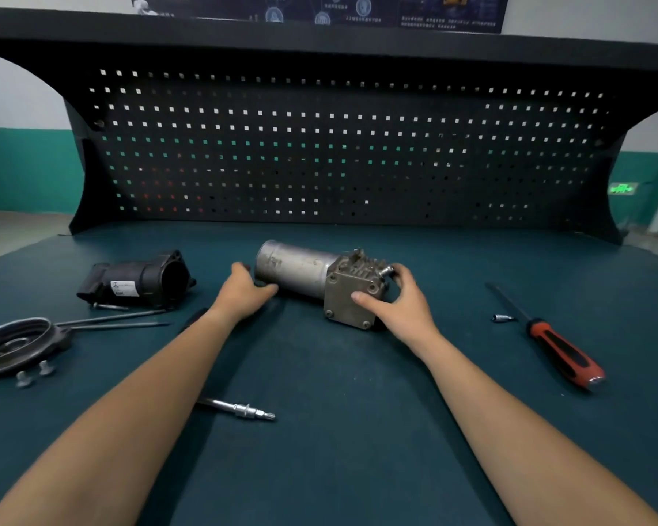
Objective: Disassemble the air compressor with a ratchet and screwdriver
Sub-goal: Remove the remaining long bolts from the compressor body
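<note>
Progress approx half, imo: black plastic housing [141, 284] off; left hand [244, 294], right hand [399, 307] fingers curled round grey metal compressor body [301, 267].

Dark teal mat [339, 468] covers the bench. At twelve o'clock, a black pegboard [339, 165] carries an even grid of small square holes showing white, green and red. The compressor [297, 265], centre, is dull silver-grey with brownish stains. At nine o'clock, a black housing [149, 282] bears a white label. At eight, a dark grey cover [16, 345]. At four, the screwdriver [565, 353] has a red-and-black handle. At six, a chrome bar [244, 410]. At ten, a white wall [23, 172] with a green band.
</note>
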`<control>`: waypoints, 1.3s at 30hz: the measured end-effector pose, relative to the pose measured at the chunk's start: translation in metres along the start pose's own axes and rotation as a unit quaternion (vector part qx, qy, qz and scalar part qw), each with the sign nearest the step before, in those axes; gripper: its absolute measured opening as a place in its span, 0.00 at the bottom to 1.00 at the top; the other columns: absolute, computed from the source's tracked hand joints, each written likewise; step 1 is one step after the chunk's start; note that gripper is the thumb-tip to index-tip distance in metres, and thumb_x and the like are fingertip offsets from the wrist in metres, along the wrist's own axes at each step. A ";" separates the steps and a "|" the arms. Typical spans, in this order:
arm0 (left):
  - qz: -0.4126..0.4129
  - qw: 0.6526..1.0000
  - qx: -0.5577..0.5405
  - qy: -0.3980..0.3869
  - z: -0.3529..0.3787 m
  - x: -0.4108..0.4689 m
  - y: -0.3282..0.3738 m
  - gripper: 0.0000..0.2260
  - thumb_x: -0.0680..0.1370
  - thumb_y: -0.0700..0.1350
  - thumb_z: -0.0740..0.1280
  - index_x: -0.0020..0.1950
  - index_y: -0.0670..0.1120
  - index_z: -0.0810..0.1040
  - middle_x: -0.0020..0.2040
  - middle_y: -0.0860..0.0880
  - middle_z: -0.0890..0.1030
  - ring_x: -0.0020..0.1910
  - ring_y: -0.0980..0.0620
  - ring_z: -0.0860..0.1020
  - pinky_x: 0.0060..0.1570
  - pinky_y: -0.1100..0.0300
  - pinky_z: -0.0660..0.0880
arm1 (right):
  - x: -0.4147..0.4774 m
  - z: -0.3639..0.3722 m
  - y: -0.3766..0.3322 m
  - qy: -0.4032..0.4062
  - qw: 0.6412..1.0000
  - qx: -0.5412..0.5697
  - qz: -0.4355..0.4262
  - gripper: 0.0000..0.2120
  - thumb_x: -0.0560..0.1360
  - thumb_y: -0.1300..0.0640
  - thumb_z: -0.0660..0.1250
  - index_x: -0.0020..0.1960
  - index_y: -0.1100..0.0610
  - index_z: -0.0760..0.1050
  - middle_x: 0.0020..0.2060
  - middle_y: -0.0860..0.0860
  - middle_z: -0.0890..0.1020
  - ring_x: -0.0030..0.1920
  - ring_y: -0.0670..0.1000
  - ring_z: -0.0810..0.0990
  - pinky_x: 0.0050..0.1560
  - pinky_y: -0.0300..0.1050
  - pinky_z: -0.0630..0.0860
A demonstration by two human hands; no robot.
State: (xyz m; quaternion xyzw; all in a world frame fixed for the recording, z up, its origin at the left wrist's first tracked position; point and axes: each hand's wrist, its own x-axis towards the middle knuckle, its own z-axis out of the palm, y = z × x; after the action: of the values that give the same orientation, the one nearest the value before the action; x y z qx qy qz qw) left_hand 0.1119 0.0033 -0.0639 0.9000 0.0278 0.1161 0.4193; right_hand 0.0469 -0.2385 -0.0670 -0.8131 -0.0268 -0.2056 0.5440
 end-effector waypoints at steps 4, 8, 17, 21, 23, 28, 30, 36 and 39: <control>-0.010 1.000 -0.005 0.001 0.005 0.008 -0.005 0.27 0.71 0.46 0.73 0.64 0.38 0.65 0.59 0.42 0.75 0.56 0.46 0.74 0.50 0.58 0.68 | -0.001 0.001 -0.001 -0.019 0.999 0.026 0.003 0.32 0.63 0.50 0.77 0.62 0.49 0.65 0.47 0.34 0.72 0.52 0.38 0.72 0.43 0.23 0.64; 0.024 0.996 0.090 0.009 0.007 0.003 -0.003 0.20 0.71 0.47 0.72 0.56 0.38 0.71 0.55 0.41 0.78 0.55 0.43 0.74 0.46 0.57 0.69 | -0.003 -0.002 -0.002 -0.037 0.999 0.004 -0.006 0.32 0.63 0.48 0.77 0.60 0.50 0.64 0.51 0.40 0.74 0.53 0.41 0.72 0.43 0.24 0.65; 0.056 0.991 0.120 0.016 -0.007 -0.027 -0.001 0.22 0.72 0.44 0.71 0.59 0.39 0.63 0.53 0.40 0.78 0.53 0.39 0.76 0.43 0.56 0.68 | -0.009 -0.013 -0.010 -0.061 0.998 -0.024 -0.005 0.32 0.61 0.46 0.77 0.56 0.49 0.62 0.47 0.35 0.69 0.47 0.36 0.70 0.37 0.23 0.66; 0.090 0.977 0.193 0.005 -0.013 -0.039 0.000 0.18 0.74 0.44 0.68 0.53 0.42 0.60 0.53 0.37 0.77 0.52 0.36 0.75 0.42 0.54 0.66 | -0.014 -0.018 -0.010 -0.048 0.999 -0.023 -0.007 0.28 0.62 0.48 0.77 0.53 0.51 0.64 0.46 0.37 0.71 0.46 0.34 0.70 0.37 0.18 0.65; 0.093 0.974 0.205 -0.013 -0.019 -0.041 0.000 0.19 0.74 0.45 0.68 0.51 0.44 0.58 0.52 0.38 0.77 0.52 0.36 0.75 0.41 0.54 0.66 | -0.016 -0.019 -0.011 -0.048 0.999 -0.003 0.001 0.26 0.61 0.49 0.78 0.50 0.50 0.66 0.46 0.38 0.72 0.47 0.32 0.70 0.37 0.19 0.66; 0.080 0.972 0.217 -0.052 -0.030 -0.044 0.004 0.20 0.73 0.45 0.69 0.50 0.42 0.58 0.51 0.39 0.77 0.50 0.38 0.76 0.42 0.54 0.69 | -0.017 -0.020 -0.021 -0.043 0.999 0.025 0.010 0.25 0.57 0.49 0.80 0.44 0.46 0.67 0.46 0.41 0.75 0.48 0.36 0.73 0.42 0.30 0.70; 0.071 0.971 0.218 -0.064 -0.032 -0.045 0.006 0.20 0.73 0.45 0.69 0.50 0.42 0.58 0.51 0.39 0.77 0.51 0.38 0.75 0.42 0.54 0.70 | -0.018 -0.022 -0.029 -0.042 0.999 0.026 0.014 0.26 0.56 0.48 0.80 0.46 0.48 0.68 0.47 0.44 0.76 0.48 0.39 0.74 0.46 0.38 0.75; 0.047 0.969 0.212 -0.117 -0.040 -0.047 0.015 0.23 0.72 0.45 0.71 0.52 0.42 0.57 0.48 0.43 0.74 0.47 0.44 0.73 0.43 0.55 0.71 | -0.022 -0.032 -0.052 -0.032 0.999 0.018 0.031 0.26 0.54 0.46 0.79 0.44 0.49 0.69 0.47 0.50 0.79 0.48 0.50 0.79 0.50 0.52 0.79; 0.051 0.964 0.221 -0.142 -0.046 -0.049 0.021 0.24 0.70 0.47 0.73 0.53 0.42 0.59 0.46 0.47 0.71 0.46 0.47 0.72 0.41 0.57 0.68 | -0.022 -0.042 -0.064 -0.035 0.998 0.001 0.043 0.26 0.52 0.44 0.79 0.43 0.48 0.70 0.46 0.52 0.80 0.48 0.52 0.81 0.50 0.54 0.80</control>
State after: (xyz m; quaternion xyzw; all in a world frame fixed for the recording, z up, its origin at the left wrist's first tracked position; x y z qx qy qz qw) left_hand 0.0529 0.0166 -0.0283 0.9777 -0.0531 -0.0012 0.2033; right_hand -0.0031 -0.2463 -0.0059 -0.8197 -0.0111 -0.1537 0.5517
